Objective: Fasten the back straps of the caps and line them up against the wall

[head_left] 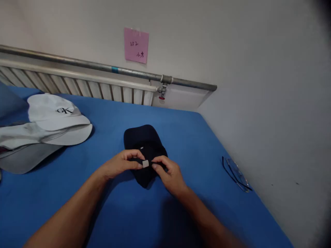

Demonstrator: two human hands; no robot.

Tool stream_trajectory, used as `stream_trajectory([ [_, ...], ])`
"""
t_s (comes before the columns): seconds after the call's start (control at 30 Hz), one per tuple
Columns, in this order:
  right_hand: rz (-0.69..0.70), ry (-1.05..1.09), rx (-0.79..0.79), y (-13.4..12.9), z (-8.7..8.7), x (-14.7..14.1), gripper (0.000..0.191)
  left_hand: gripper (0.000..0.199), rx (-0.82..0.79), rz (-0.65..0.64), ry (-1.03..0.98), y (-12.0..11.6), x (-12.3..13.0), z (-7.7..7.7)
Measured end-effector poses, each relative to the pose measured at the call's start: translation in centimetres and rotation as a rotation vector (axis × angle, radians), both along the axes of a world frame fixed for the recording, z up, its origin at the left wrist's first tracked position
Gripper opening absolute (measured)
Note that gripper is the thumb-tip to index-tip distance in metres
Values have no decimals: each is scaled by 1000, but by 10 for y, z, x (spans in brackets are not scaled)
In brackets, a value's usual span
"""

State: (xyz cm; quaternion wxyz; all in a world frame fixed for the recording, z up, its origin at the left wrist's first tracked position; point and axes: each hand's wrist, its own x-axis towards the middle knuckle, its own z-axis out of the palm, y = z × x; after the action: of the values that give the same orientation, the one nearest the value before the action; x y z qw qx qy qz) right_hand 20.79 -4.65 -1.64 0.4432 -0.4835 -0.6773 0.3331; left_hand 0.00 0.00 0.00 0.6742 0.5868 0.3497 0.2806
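A dark baseball cap (142, 135) lies on the blue sheet in front of me, its brim pointing away and its inside partly showing. Across its near side runs the back strap with a small silver buckle (145, 163). My left hand (124, 162) pinches the strap just left of the buckle between thumb and fingertips. On the other side, my right hand (168, 172) is closed on the strap, thumb against index finger. The strap's ends are mostly covered by my fingers. A small pale label (141, 147) shows inside the cap.
White caps (55, 110) and a grey cap (31, 158) are piled at the left. Eyeglasses (236, 175) rest near the right edge by the wall. Along the back run a radiator (100, 90), a metal pipe (88, 64) and a red-handled valve (162, 97). A pink note (136, 45) hangs above.
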Motion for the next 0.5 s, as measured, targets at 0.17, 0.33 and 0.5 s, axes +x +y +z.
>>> stream_trajectory([
  [0.17,91,59,-65,-3,3,-1,15,12,-8,-8,22,-1,2,-3],
  [0.33,105,194,-247,-2,1,-4,8,13,34,-33,64,1,1,-5],
  [0.5,108,266,-325,0,-1,-4,7,15,16,-45,89,3,2,-4],
])
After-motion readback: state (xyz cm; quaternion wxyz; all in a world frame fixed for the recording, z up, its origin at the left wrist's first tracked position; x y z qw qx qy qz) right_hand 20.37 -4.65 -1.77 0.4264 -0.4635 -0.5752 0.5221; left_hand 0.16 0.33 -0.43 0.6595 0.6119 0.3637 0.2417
